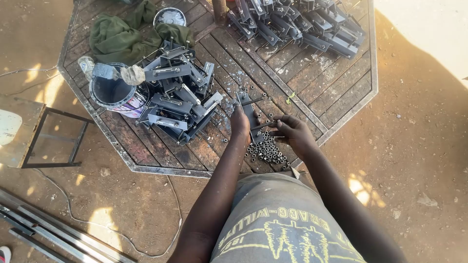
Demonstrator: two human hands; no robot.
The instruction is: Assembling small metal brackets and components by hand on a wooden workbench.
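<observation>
My left hand [240, 122] grips a dark metal bracket [249, 114] that stands on the wooden table top [302, 78]. My right hand [294, 132] pinches a bolt [263, 125] that pokes sideways into the bracket's lower part. Another bolt sticks out near the bracket's top. Just below my hands lies a heap of small dark nuts [265, 152].
A pile of grey metal brackets [178, 95] lies to the left, another pile [297, 22] at the back. A paint bucket [114, 92] with a brush, a green cloth [122, 36] and a small tin [169, 17] sit far left. Steel bars [44, 231] lie on the dirt.
</observation>
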